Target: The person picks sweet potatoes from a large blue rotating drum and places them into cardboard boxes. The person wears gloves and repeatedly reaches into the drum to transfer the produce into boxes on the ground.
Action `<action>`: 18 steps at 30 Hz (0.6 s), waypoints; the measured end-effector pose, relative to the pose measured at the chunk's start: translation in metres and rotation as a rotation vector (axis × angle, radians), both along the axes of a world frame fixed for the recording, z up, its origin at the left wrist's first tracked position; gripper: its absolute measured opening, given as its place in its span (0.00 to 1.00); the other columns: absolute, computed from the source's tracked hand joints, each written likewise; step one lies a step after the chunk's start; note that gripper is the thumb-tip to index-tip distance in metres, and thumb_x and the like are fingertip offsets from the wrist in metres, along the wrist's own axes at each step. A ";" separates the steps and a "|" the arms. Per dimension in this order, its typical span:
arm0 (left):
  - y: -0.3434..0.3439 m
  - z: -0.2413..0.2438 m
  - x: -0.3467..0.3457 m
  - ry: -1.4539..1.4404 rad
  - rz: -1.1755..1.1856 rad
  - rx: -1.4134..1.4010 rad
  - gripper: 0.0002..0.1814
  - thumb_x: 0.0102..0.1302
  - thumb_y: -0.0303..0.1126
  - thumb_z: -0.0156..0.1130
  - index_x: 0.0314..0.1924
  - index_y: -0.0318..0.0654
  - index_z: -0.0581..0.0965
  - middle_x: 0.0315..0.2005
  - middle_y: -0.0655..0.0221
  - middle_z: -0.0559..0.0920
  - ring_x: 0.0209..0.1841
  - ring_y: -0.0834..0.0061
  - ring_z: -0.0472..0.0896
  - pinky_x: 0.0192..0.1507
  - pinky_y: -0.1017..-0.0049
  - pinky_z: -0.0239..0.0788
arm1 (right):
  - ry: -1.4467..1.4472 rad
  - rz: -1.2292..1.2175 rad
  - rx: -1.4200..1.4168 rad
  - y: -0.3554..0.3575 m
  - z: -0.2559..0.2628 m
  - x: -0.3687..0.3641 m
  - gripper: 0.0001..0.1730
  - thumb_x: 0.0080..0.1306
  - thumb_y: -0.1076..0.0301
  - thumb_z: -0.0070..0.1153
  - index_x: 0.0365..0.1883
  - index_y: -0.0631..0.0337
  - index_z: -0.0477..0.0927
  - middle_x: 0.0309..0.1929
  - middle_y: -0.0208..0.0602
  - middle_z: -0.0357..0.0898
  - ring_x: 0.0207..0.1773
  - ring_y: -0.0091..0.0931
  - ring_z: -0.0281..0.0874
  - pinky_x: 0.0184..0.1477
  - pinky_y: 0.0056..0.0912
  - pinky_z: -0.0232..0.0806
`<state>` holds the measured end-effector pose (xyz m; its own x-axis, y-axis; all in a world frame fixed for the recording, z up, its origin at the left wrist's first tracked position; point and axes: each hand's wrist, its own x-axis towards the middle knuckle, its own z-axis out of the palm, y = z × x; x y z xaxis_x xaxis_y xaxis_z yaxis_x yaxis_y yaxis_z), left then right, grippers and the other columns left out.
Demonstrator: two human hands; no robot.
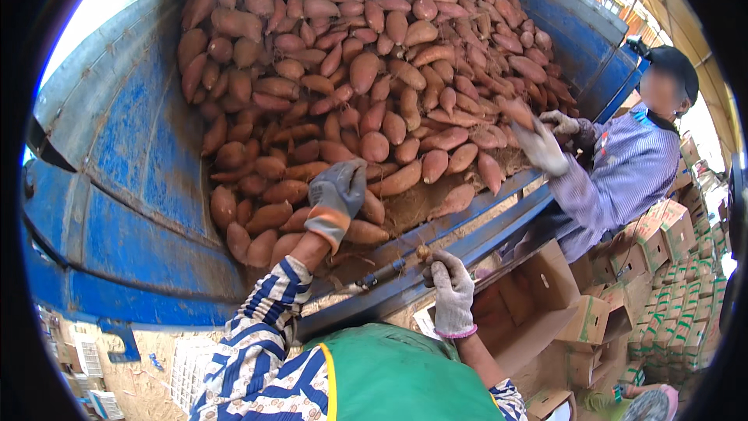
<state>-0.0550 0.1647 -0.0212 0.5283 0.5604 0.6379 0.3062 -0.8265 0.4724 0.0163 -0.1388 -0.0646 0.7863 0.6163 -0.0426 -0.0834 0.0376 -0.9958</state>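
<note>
My left hand [338, 193], in a grey-coated work glove with an orange cuff, lies over the sweet potatoes [374, 146] heaped in a blue metal truck bed. Its fingers are bent down; whether they grip a root cannot be told. Near the bed's blue edge rail, my right hand [451, 289], in a white knitted glove with a pink hem, is raised with thumb and fingers pinched at a small brownish piece [423, 252], perhaps a root end. A loose sweet potato [456, 201] lies by the rail, on the soil-covered floor of the bed.
A co-worker [619, 164] in a striped top and white gloves handles sweet potatoes at the right. An opened cardboard box [526, 310] stands beside my right arm, with stacked boxes [672, 304] beyond. The blue side wall [140, 128] bounds the heap; a white plastic crate [190, 371] stands below.
</note>
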 end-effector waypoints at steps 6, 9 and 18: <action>0.101 0.018 0.079 -0.023 0.016 0.041 0.23 0.74 0.46 0.68 0.63 0.43 0.85 0.58 0.54 0.89 0.58 0.47 0.88 0.63 0.54 0.80 | -0.236 -0.016 -0.102 0.080 0.006 0.045 0.16 0.82 0.72 0.64 0.65 0.66 0.85 0.50 0.35 0.88 0.49 0.21 0.84 0.55 0.27 0.78; 0.168 0.018 0.115 0.176 0.081 0.047 0.33 0.69 0.48 0.74 0.69 0.43 0.80 0.64 0.50 0.85 0.62 0.43 0.86 0.65 0.52 0.79 | -0.046 -0.087 -0.111 0.092 0.005 0.053 0.16 0.82 0.71 0.64 0.64 0.67 0.86 0.48 0.34 0.88 0.50 0.21 0.84 0.54 0.28 0.78; 0.270 -0.001 0.221 0.444 0.317 -0.258 0.46 0.66 0.51 0.80 0.78 0.40 0.72 0.68 0.53 0.84 0.62 0.53 0.87 0.63 0.58 0.80 | 0.071 -0.005 -0.094 0.084 0.009 0.060 0.14 0.84 0.72 0.61 0.64 0.64 0.84 0.42 0.33 0.87 0.32 0.18 0.80 0.33 0.23 0.74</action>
